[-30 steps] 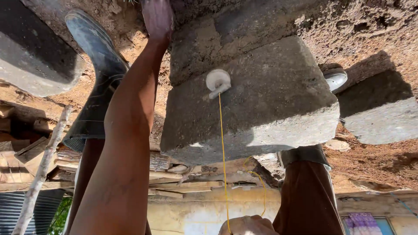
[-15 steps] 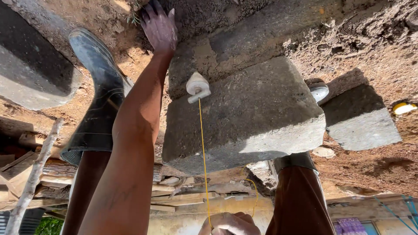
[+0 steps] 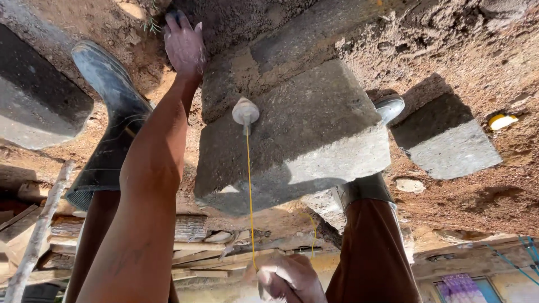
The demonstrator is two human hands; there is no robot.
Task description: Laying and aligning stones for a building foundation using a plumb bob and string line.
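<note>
The view is upside down, back between my legs. My left hand (image 3: 184, 46) reaches out on a straight arm, its fingers pressed on the earth and the far edge of a grey concrete block (image 3: 314, 134). My right hand (image 3: 287, 278), at the bottom edge, pinches a yellow string (image 3: 249, 191). A pale plumb bob (image 3: 245, 112) hangs on that string against the block's face. A second, darker block (image 3: 281, 50) lies just behind the first.
My black rubber boot (image 3: 106, 118) stands left of the block, my grey-toed boot (image 3: 388, 106) to its right. More concrete blocks lie at far left (image 3: 33, 101) and right (image 3: 446, 143). A yellow object (image 3: 501, 120) lies on brown soil. Planks (image 3: 185, 258) and a stick (image 3: 39, 235) lie lower left.
The view has shifted down and right, so my left hand is now fully in sight. The plumb bob has drifted left across the block's face. My right hand still holds the string.
</note>
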